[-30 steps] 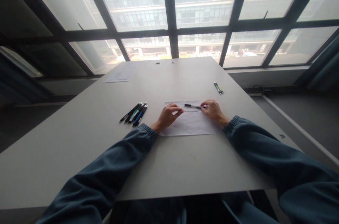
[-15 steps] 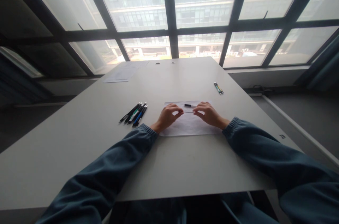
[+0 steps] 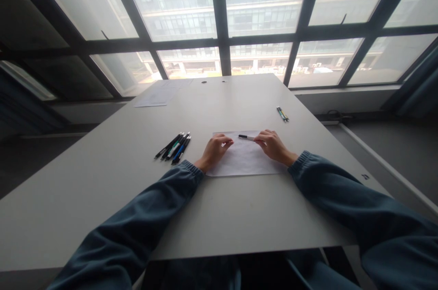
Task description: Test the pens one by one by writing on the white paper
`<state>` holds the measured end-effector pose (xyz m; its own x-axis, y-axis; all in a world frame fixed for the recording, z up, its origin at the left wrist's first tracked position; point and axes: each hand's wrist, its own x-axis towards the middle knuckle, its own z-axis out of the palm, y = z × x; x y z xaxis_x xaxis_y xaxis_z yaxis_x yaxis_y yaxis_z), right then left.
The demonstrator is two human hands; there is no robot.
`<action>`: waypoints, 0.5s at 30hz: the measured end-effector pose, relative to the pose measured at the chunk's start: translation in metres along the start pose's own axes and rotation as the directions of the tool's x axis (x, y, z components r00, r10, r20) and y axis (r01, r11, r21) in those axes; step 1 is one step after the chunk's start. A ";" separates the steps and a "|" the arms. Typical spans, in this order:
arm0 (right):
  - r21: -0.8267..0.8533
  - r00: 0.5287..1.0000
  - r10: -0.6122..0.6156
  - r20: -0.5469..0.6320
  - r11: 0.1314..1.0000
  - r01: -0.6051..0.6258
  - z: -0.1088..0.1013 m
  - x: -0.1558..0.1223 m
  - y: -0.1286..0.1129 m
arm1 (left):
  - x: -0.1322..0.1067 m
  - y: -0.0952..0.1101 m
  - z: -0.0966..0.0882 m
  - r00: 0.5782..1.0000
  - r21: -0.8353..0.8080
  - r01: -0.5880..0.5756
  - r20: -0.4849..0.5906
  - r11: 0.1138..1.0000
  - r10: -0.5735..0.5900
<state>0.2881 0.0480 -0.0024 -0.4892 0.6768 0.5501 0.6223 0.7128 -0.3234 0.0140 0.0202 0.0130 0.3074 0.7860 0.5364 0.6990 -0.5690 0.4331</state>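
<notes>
Over a sheet of white paper (image 3: 244,160), my left hand (image 3: 216,149) is closed in a pinch. What it holds, if anything, cannot be made out. Opposite it, my right hand (image 3: 273,147) has its fingertips closed at the right end of a pen (image 3: 246,137) with a black cap end and a pale barrel. The pen's black end points left, and a gap separates it from my left fingers. The thin dark stick seen earlier no longer shows between the hands.
Several pens (image 3: 174,147) lie in a bunch left of the paper on the white table (image 3: 222,217). A few slim pens or refills (image 3: 283,113) lie at the back right. More paper sheets (image 3: 155,96) rest at the far left, with windows beyond.
My hands were holding a thin dark stick between them; it has gone from view. My left hand has drawn slightly left, and my right fingers have moved to the pen's end.
</notes>
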 end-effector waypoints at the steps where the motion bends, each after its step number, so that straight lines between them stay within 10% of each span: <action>1: -0.008 1.000 0.005 0.010 1.000 -0.005 0.000 0.000 0.001 | 0.000 -0.001 0.001 1.000 0.007 0.002 0.020 1.000 -0.002; 15: -0.041 0.992 -0.023 0.122 0.999 0.028 0.001 -0.002 0.000 | -0.003 -0.006 0.004 0.994 0.051 -0.036 0.105 0.998 0.031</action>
<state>0.2882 0.0467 -0.0036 -0.5741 0.6777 0.4594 0.6330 0.7233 -0.2760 0.0113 0.0221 0.0060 0.3952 0.7891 0.4702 0.7192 -0.5843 0.3761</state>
